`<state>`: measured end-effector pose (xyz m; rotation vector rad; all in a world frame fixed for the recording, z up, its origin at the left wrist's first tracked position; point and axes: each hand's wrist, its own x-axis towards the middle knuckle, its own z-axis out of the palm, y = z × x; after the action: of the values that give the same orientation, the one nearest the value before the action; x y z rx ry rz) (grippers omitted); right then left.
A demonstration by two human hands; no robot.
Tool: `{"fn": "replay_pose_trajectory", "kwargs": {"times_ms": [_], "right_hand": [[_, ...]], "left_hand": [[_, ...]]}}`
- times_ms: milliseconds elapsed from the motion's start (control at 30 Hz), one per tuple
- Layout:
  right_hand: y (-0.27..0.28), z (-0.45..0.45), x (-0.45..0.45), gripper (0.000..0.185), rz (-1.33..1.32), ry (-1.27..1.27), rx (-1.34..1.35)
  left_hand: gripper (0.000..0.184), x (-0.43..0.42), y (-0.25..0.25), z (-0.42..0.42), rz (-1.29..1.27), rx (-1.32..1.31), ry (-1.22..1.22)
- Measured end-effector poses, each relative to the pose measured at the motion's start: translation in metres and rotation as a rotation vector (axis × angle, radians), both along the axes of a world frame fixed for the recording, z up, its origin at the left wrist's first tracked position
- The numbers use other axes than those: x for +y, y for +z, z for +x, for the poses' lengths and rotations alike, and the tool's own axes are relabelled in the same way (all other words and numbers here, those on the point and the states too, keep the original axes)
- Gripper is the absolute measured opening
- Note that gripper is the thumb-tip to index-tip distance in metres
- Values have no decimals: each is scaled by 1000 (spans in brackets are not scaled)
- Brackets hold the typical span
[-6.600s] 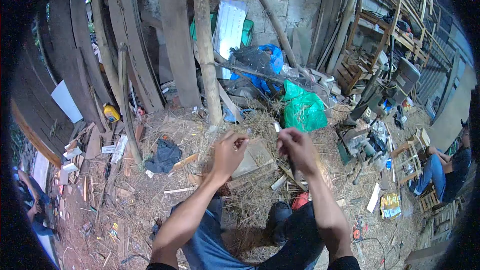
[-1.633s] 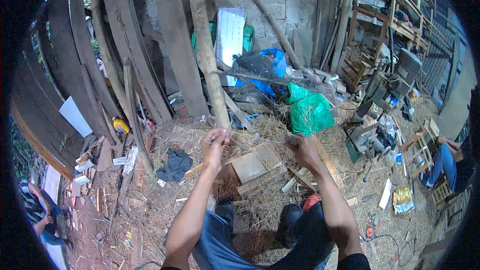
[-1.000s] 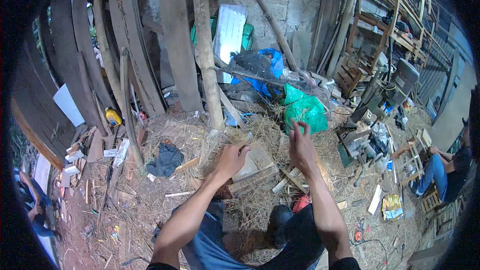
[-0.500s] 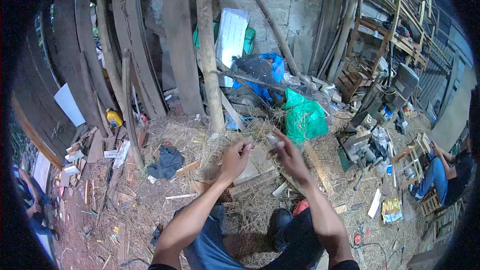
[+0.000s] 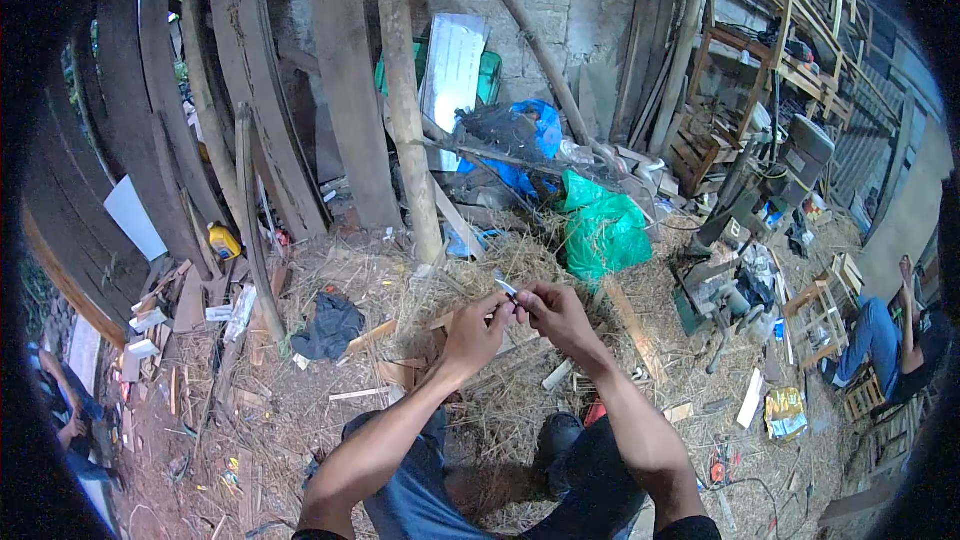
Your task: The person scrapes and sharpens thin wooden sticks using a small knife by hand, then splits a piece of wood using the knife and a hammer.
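Evidently, in the head view, a small knife (image 5: pixel 506 288) sits left of the green bag (image 5: pixel 607 238) and nearer the wearer, blade slanting past the bag's left from the right hand's (image 5: pixel 556 312) closed fingers, the left hand (image 5: pixel 475 336) curled just beside, its hold unclear.

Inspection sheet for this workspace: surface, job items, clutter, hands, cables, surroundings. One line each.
Surface: earth floor strewn with straw and wood scraps.
Job items: small blade, pointing up and away from the wearer; anything being worked on is too small to tell.
Clutter: dark crumpled sheet, green plastic bag, yellow packet, yellow jug.
Hands: right hand appears to grip the blade; left hand meets it, its hold unclear.
Cables: dark cord on the floor, right side.
Surroundings: upright planks, block wall, seated person at right.
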<state>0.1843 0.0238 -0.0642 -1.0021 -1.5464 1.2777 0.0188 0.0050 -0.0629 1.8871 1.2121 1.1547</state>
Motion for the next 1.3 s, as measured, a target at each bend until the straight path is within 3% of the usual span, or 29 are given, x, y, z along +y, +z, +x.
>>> {"fn": "replay_pose_trajectory", "kwargs": {"times_ms": [133, 333, 400, 433, 533, 600, 633, 667, 733, 833, 900, 933, 1000, 1033, 1200, 1267, 1300], "right_hand": [[2, 7, 2, 25, -170, -72, 91], [-7, 22, 13, 28, -131, -72, 124], [-2, 32, 18, 29, -95, -240, 133], [18, 42, 9, 29, -105, -205, -18], [8, 48, 15, 28, -174, -233, -26], [-27, 82, 45, 23, 59, -569, 91], [-5, 93, 36, 22, -102, -782, 211], [-19, 123, 39, 22, -116, -711, 315], [-30, 126, 31, 24, -98, -747, 271], [-21, 92, 14, 24, -122, -580, 132], [-17, 61, 10, 30, -82, -397, 76], [24, 33, -16, 34, -122, -288, 62], [14, 11, -18, 37, -146, -68, 76], [3, 2, -12, 30, -156, -38, 111], [-13, 4, 9, 23, -180, -35, 159], [-11, 10, 13, 26, -173, -244, 36], [-18, 25, 21, 26, -133, -228, 119]], "left_hand": [[22, 0, -2, -1, -2, 63, 14], [20, 5, -16, -3, 34, 97, -3], [20, 3, -11, -3, 16, 104, -7], [21, -3, -2, -3, 16, 104, -24], [21, 5, -18, 0, 18, 103, -57], [21, 2, -28, -4, 18, 99, -70], [21, -3, -24, -12, 12, 119, -64], [21, -5, -20, -21, 8, 143, -58], [20, 1, -20, -32, -52, 81, -33], [20, 9, -18, -30, -72, -28, -11], [20, 17, -24, -26, -72, -25, -24], [20, 16, -23, -23, -70, -23, -21], [20, 15, -19, -14, -76, 73, -83], [20, 14, -18, -11, -75, 79, -83], [23, 10, -16, -4, -4, -41, -57], [24, 13, -21, -8, -26, 30, -73], [24, 13, -24, -10, -41, 96, -92]]}}
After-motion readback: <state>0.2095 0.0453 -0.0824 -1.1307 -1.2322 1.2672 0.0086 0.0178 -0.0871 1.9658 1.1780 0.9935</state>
